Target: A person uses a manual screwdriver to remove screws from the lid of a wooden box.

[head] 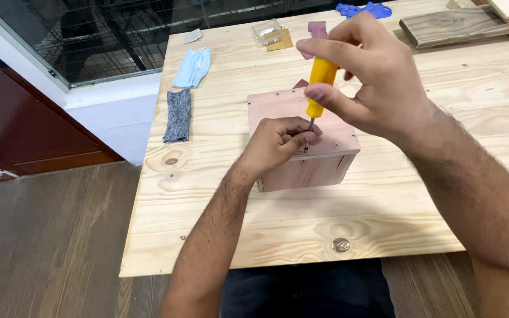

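The wooden box (301,141) stood near the middle of the pine surface (384,218), its top panel facing up. The right hand (372,76) was closed around the yellow handle of a screwdriver (320,82), held upright with its thin shaft pointing down at the near edge of the top panel. The left hand (278,141) rested on the box, its fingers pinched shut around the lower shaft at the tip, steadying it; whether a screw sat under the tip could not be told.

Several small dark screw heads showed along the far edge and at the right corner of the top panel, so those fastenings appeared to be already seated. The point under the screwdriver on the near edge appeared to be the one in hand, and its depth was hidden by the fingers.

Well apart on the surface lay a light blue face mask (192,66), a grey cloth strip (178,115), a small clear plastic case (268,31), blue gloves (363,9) and wooden planks (460,25).
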